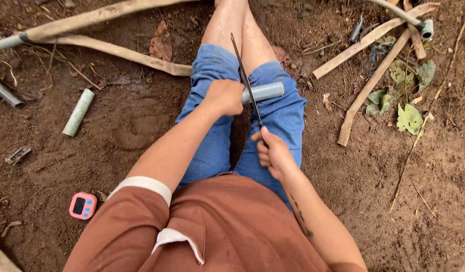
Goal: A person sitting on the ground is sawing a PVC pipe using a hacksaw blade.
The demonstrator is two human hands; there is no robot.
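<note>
There are two hands, the left hand (223, 96) and the right hand (273, 152), one saw blade (245, 80), one held pipe (263, 92), one loose pipe piece (78, 112), one pink timer (83, 205), and several green leaves (409, 119).

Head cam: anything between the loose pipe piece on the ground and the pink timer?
Only bare brown soil lies between the loose pipe piece and the pink timer; a small metal scrap sits off to the side.

Soft, even daylight all over, nothing harsh. The shadows are faint, just a dark patch between the knees on the soil (117, 131). No glare, only a mild sheen on the grey pipe (265, 91). Focus is sharp in the middle, while the far hoses curve and stretch at the corners, and the near shirt (227, 226) looks slightly soft.
</note>
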